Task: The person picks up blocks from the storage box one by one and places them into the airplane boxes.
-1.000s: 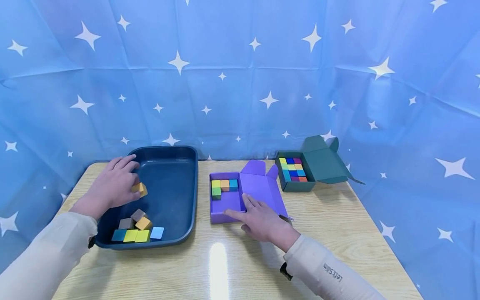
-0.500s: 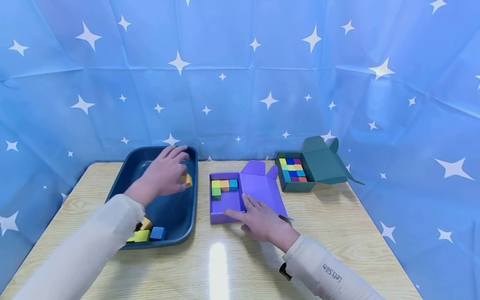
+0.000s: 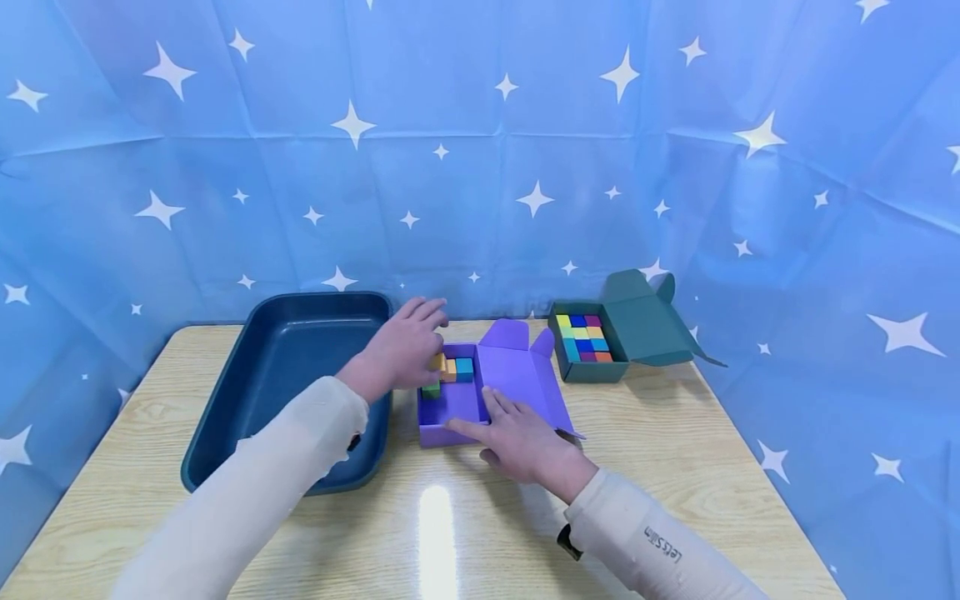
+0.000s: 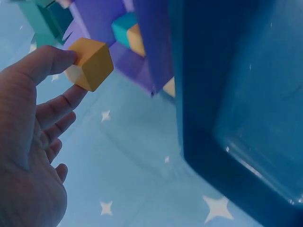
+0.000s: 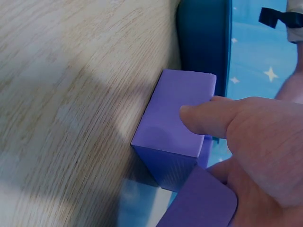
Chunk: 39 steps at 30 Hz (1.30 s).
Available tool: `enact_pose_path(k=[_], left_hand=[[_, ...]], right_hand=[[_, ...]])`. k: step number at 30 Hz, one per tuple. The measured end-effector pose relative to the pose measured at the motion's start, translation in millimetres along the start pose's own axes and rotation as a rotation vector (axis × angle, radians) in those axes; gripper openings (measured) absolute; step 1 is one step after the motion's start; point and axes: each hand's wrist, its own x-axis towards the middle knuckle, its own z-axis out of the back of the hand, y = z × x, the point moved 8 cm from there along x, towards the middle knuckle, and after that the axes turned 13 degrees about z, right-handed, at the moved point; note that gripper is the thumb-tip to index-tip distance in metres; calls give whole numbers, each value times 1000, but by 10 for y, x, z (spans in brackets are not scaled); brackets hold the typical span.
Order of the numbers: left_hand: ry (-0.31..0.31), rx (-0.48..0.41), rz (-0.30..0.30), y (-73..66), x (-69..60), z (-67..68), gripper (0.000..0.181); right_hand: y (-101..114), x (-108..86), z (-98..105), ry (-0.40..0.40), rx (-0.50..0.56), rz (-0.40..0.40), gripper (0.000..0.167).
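Orange block (image 4: 92, 64): brought from over the tray (image 3: 281, 358) to above the box's (image 3: 442, 436) left side; the transfer looks nearly done, the block not yet set down.
Left hand (image 3: 401, 346): pinches it between thumb and fingertips.
Right hand (image 3: 521, 440): unmoved, fingers fairly straight, thumb on the box's near wall.

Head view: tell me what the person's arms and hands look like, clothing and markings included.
The left hand and right hand are both ungloved. Long, off-white sleeves cover the forearms: the left sleeve and the right sleeve, which bears dark lettering that seems to read "Let's Slim". A black strap shows near the right cuff, and another black piece near the left.
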Motion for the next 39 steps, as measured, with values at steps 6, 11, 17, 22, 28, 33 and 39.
enact_pose_path(k=[6,11,17,22,28,33,39], left_hand=[[75,33,-23,-180,70,-188,51],[90,50,-33,-248,129,-268,56],[127,46,-20,-273,192,-361,57],[145,85,-24,-286,219,-460,57],[155,130,-46,-306,228,-570,55],[134,175,-67,-333,245,-629,52],[145,232,-83,-383,255,-673,38]], right_hand=[[6,-2,14,-11,-17,13,61],[20,-8,30,-19,-33,23,61],[12,-9,18,-17,-16,20,61],[18,-6,20,-16,-31,24,61],[15,7,-1,-10,-24,20,60],[11,8,-3,-11,-20,18,60],[9,-4,7,-12,-16,14,59]])
